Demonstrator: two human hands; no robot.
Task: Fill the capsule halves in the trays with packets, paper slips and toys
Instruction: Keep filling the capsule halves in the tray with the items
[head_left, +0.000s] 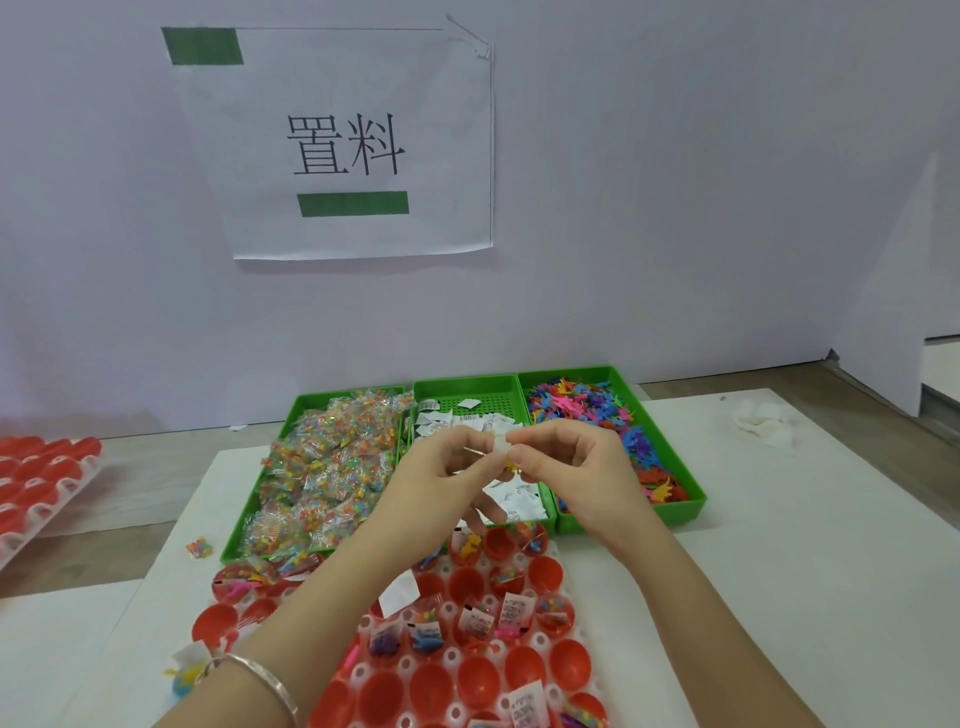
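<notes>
My left hand (447, 467) and my right hand (566, 462) meet above the middle green tray, both pinching a small white paper slip (500, 446), with a bit of yellow toy (511, 464) under the fingers. Below them lies a white tray of red capsule halves (478, 680); several hold slips, packets and toys, others hold nothing. Three green trays stand behind: candy packets (322, 467) on the left, paper slips (519, 501) in the middle, coloured plastic toys (582, 408) on the right.
Another tray of red capsule halves (36, 483) sits at the far left edge. A loose packet (200, 547) lies on the white mat. Crumpled white material (763, 423) rests at the right. A wall with a paper sign (343, 145) rises behind the trays.
</notes>
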